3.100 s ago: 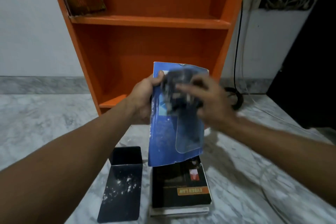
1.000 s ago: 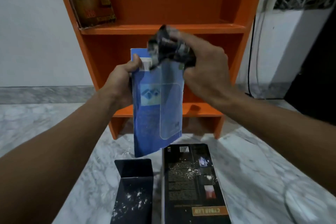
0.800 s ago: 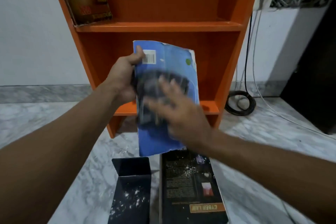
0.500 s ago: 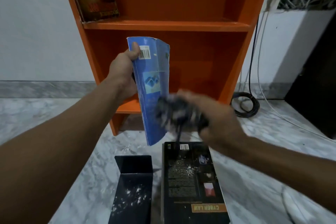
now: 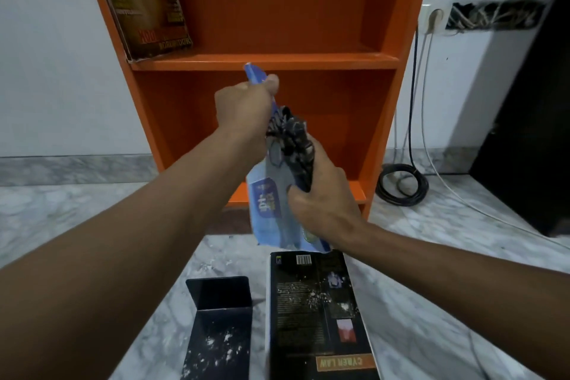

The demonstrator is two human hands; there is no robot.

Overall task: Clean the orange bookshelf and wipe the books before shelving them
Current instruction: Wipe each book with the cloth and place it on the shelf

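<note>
Left hand (image 5: 243,105): fingers and thumb closed round the top edge of the blue book (image 5: 266,202); firm grip.
Right hand (image 5: 322,197): fingers curled round a dark, crumpled cloth (image 5: 290,139), pressed against the cover of the blue book.
Blue book: held in the air, tilted; in front of the lower compartment of the bookshelf (image 5: 308,60); bottom edge above the black book, apart from it.
Bookshelf: orange, standing on the floor against a white wall; brown book (image 5: 145,3) leaning at the left side of the upper compartment.
Black book (image 5: 314,315): flat on the marble floor (image 5: 61,210), marked CYBER LAW, white specks across the cover.
Bookend (image 5: 220,327): black, just left of the black book, dotted with white specks.
Cable (image 5: 401,183): dark, coiled on the floor to the right of the bookshelf.
</note>
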